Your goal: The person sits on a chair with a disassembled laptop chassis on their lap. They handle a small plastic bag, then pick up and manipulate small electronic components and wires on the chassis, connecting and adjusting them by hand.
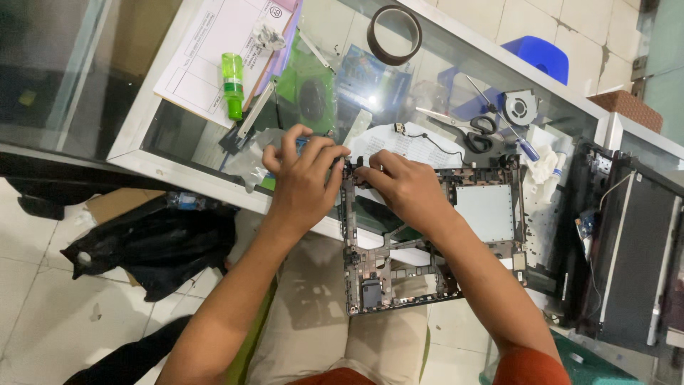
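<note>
- Black plastic laptop frame (399, 264) rests half on the glass table (456, 57), half over the person's lap.
- Left hand (303, 178) and right hand (402, 187) pinch its top-left corner, each grip pressed together.
- Prying hard could snap a thin rib (it looks brittle).
- The overhanging frame could slide off.

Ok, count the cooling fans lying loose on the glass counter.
2. One black fan lies on the green sheet beyond the left hand. A grey fan sits at the far edge near the scissors. Clutter may hide more.
</note>
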